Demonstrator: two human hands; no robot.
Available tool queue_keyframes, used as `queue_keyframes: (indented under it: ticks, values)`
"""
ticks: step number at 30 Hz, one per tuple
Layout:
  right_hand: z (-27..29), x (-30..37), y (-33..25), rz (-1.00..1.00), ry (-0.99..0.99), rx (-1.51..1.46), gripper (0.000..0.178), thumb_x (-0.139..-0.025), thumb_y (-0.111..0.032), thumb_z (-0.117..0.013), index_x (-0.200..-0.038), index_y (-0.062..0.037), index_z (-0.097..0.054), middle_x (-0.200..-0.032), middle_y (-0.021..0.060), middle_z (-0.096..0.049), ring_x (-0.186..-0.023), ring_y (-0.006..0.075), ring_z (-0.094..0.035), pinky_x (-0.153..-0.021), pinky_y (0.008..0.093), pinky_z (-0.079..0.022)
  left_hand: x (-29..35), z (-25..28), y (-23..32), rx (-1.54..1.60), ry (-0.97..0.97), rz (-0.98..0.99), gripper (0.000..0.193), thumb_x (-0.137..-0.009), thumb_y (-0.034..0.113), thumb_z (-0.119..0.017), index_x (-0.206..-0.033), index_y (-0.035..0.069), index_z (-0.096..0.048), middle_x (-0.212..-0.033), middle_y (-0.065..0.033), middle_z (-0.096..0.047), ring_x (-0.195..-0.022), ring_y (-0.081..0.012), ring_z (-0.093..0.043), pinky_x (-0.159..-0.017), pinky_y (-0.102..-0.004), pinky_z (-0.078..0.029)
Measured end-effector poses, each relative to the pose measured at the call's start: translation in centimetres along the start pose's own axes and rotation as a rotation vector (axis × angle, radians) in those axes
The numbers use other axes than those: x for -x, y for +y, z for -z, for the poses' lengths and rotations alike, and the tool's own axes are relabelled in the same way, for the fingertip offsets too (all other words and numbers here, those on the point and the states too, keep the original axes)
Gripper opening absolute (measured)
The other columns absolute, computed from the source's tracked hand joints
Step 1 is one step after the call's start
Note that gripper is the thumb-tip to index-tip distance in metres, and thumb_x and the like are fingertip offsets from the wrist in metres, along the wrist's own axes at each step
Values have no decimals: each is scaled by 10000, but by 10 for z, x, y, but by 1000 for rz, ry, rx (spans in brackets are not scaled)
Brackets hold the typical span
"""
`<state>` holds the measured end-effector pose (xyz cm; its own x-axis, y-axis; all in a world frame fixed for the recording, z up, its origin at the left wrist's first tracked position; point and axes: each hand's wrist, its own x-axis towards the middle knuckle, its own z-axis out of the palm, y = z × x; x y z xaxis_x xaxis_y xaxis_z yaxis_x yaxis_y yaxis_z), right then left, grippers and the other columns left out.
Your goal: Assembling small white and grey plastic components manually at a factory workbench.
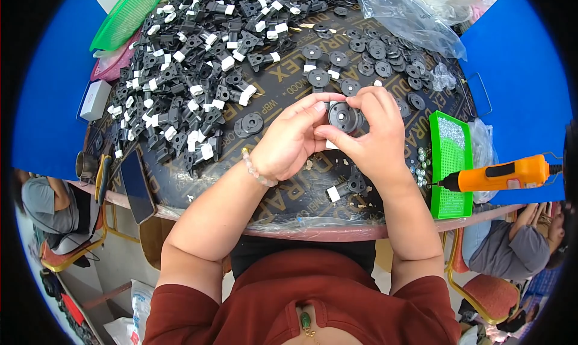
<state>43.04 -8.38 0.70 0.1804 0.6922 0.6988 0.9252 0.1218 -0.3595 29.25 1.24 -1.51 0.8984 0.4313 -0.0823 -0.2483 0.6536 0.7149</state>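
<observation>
Near the middle of the table, a round black plastic disc (342, 116) with a pale centre sits between my two hands. My left hand (290, 134) grips it from the left, thumb and fingers pinched at its edge. From the right, my right hand (378, 131) closes on the same disc with thumb and bent fingers. A white bit shows just beneath it, partly hidden by the hands. Closer to me lies a black part with a white end (350, 185). Beyond my hands rest several black discs (318, 77), some with white pieces beside them.
A big heap of black parts with white ends (198, 62) covers the left. Loose black discs (385, 53) lie at the far right. A green tray (453, 206) holds small screws, with an orange electric screwdriver (506, 174) over it. A phone (137, 186) lies at the left edge.
</observation>
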Motion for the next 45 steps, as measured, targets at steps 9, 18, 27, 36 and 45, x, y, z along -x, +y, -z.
queue_keyframes:
  ticks: [9, 18, 27, 36, 45]
  values:
    - [-2, 4, 1, -47, -1, 31, 448, -626, -350, -847, -846, -41, -609, -886, 98, -585, -838, 303, -581, -730, 412, -469, 0, 1, -4, -51, -9, -31, 351, -1047, 232, -441, -1322, 28, -515, -959, -23, -598, -880, -107, -611, -835, -302, -530]
    - [-4, 5, -2, 26, -131, -152, 569, -669, -254, -835, -1157, -57, -620, -1114, 124, -609, -1021, 329, -585, -895, 438, -479, -3, 12, -2, -343, 153, -218, 308, -930, 17, -603, -1235, 23, -558, -745, 43, -587, -637, -13, -521, -566, -176, -424]
    - [-1, -22, 8, 48, -209, -84, 487, -753, -123, -763, -1211, -36, -622, -1130, 166, -623, -1054, 346, -599, -921, 414, -490, 1, 5, 21, -239, 212, -173, 528, -995, 203, -553, -1457, 57, -344, -1054, -96, -662, -888, -157, -665, -771, -281, -532]
    - [-65, -67, 40, -64, -250, -145, 477, -781, -206, -770, -1204, -26, -644, -1166, 151, -632, -1157, 336, -543, -997, 403, -431, -9, 49, 54, -205, 527, -704, 393, -1036, 285, -424, -1323, 16, -444, -1178, -142, -623, -1002, -206, -618, -823, -313, -471]
    - [-124, -78, 58, 120, -505, 161, 464, -782, -231, -762, -1204, -75, -653, -1167, 119, -649, -1248, 335, -473, -1078, 449, -338, -7, 60, 73, -63, 592, -902, 323, -1047, 264, -399, -1243, 26, -493, -1075, -100, -654, -896, -160, -628, -716, -263, -456]
